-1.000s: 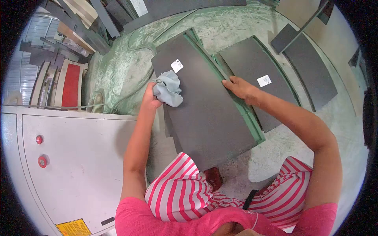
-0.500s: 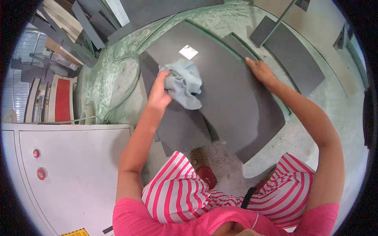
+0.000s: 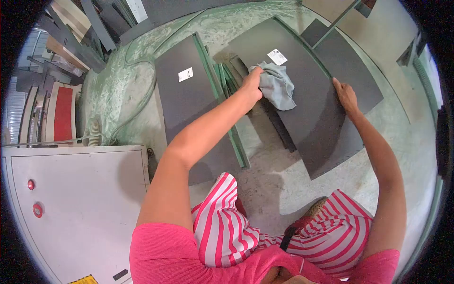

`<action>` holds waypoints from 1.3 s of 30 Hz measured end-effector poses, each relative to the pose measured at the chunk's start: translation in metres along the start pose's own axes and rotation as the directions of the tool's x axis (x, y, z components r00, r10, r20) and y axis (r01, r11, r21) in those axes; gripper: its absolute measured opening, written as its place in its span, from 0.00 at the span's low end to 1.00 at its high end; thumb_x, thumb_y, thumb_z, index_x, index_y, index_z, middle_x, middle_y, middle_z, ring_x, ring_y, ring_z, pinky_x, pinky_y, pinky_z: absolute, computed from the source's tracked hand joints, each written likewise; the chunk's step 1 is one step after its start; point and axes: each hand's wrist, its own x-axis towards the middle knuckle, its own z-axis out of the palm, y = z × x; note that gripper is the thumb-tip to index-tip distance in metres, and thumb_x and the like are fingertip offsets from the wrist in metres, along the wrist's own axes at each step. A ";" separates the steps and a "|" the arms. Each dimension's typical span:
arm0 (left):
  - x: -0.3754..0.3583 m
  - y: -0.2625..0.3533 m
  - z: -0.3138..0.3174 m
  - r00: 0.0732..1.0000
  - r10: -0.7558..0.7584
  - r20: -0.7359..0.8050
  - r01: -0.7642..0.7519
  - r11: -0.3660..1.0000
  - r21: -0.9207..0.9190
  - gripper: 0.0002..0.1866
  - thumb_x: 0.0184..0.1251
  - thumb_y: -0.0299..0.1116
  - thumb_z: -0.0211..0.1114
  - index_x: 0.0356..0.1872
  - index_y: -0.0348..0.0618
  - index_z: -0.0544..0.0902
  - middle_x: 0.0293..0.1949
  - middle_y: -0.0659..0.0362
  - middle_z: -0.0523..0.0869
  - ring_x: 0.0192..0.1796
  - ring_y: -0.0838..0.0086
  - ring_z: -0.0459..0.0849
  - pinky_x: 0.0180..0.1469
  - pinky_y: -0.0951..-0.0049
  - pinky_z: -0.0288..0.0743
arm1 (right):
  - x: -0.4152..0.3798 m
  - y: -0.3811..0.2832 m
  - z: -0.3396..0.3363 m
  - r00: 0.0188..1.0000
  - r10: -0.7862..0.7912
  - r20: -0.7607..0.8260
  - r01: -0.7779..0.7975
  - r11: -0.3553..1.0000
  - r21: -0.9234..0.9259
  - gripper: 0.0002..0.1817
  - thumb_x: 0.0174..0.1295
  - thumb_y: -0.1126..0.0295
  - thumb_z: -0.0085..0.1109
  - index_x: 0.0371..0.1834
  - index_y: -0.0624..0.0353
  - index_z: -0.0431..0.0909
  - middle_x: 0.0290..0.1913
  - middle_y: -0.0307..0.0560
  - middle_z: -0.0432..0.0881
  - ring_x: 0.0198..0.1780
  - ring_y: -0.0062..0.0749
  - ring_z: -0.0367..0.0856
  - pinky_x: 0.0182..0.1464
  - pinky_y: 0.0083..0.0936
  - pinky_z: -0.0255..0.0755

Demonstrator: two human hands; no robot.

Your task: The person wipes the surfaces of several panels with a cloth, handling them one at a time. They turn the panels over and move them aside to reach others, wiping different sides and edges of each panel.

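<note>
My left hand (image 3: 252,86) is closed on a crumpled light blue-grey cloth (image 3: 279,90) at the left edge of a large dark grey panel (image 3: 314,118). My right hand (image 3: 347,98) grips that panel's right edge, thumb on top and the fingers partly hidden beneath. A white label (image 3: 277,57) sticks to the panel's far part. To the left lies another dark grey panel (image 3: 182,104) with a green-edged strip along its right side and its own white label (image 3: 185,74). Narrow dark strips (image 3: 276,120) show along the held panel's left side.
A white cabinet (image 3: 80,199) with red buttons stands at the lower left. Behind it are a hose (image 3: 146,94) and a red-and-white board (image 3: 64,111). Offcuts (image 3: 90,38) lean at the upper left. Another dark panel (image 3: 362,71) lies to the right under a thin bar (image 3: 336,23).
The held panel has shifted right with both hands and the cloth, apart from the left panel. That panel's label and green-edged strip now show, with floor between the two.
</note>
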 end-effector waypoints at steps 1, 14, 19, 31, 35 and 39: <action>0.008 -0.005 -0.003 0.998 0.006 -0.062 -0.006 1.000 0.003 0.14 0.58 0.37 0.53 0.43 0.43 0.73 0.46 0.56 0.78 0.47 0.61 0.77 0.52 0.54 0.69 | 0.001 0.004 0.006 1.000 0.002 0.002 -0.002 1.000 -0.003 0.33 0.57 0.39 0.40 0.34 0.63 0.77 0.34 0.61 0.78 0.43 0.55 0.76 0.45 0.41 0.65; -0.015 -0.016 -0.023 0.953 -0.005 -0.304 0.003 1.000 -0.008 0.20 0.55 0.35 0.56 0.50 0.45 0.70 0.49 0.55 0.75 0.50 0.61 0.76 0.52 0.53 0.69 | -0.004 -0.016 0.052 0.951 -0.303 -0.068 0.278 0.928 -0.248 0.25 0.63 0.50 0.40 0.31 0.63 0.75 0.32 0.59 0.77 0.38 0.55 0.76 0.39 0.43 0.68; -0.007 -0.017 -0.025 0.938 0.010 -0.347 -0.004 1.000 0.018 0.22 0.53 0.34 0.57 0.51 0.40 0.68 0.48 0.51 0.74 0.47 0.60 0.77 0.47 0.55 0.72 | -0.006 -0.012 0.051 0.927 -0.374 -0.010 0.345 0.865 -0.365 0.23 0.63 0.53 0.40 0.32 0.62 0.76 0.34 0.57 0.77 0.39 0.52 0.76 0.39 0.41 0.70; 0.011 -0.029 -0.015 0.951 -0.025 -0.307 0.035 0.999 0.027 0.21 0.56 0.40 0.57 0.51 0.46 0.70 0.52 0.55 0.74 0.52 0.63 0.74 0.52 0.57 0.68 | 0.014 0.002 0.046 0.896 -0.444 0.019 0.364 0.708 -0.605 0.20 0.62 0.52 0.42 0.32 0.57 0.76 0.37 0.48 0.77 0.35 0.45 0.80 0.35 0.36 0.75; -0.001 -0.027 -0.002 0.955 -0.038 -0.293 0.056 0.997 0.052 0.23 0.56 0.41 0.56 0.53 0.46 0.69 0.54 0.56 0.72 0.54 0.65 0.73 0.54 0.60 0.65 | 0.014 0.001 0.043 0.901 -0.427 0.077 0.365 0.649 -0.668 0.19 0.62 0.53 0.42 0.32 0.56 0.77 0.36 0.47 0.77 0.35 0.43 0.80 0.34 0.35 0.75; -0.014 -0.024 0.006 0.970 0.008 -0.245 0.006 0.998 0.058 0.24 0.56 0.40 0.56 0.54 0.45 0.67 0.54 0.55 0.72 0.54 0.64 0.73 0.54 0.58 0.65 | 0.013 0.003 0.044 0.898 -0.434 0.075 0.374 0.663 -0.649 0.19 0.63 0.53 0.42 0.33 0.56 0.77 0.36 0.47 0.77 0.36 0.43 0.80 0.35 0.35 0.75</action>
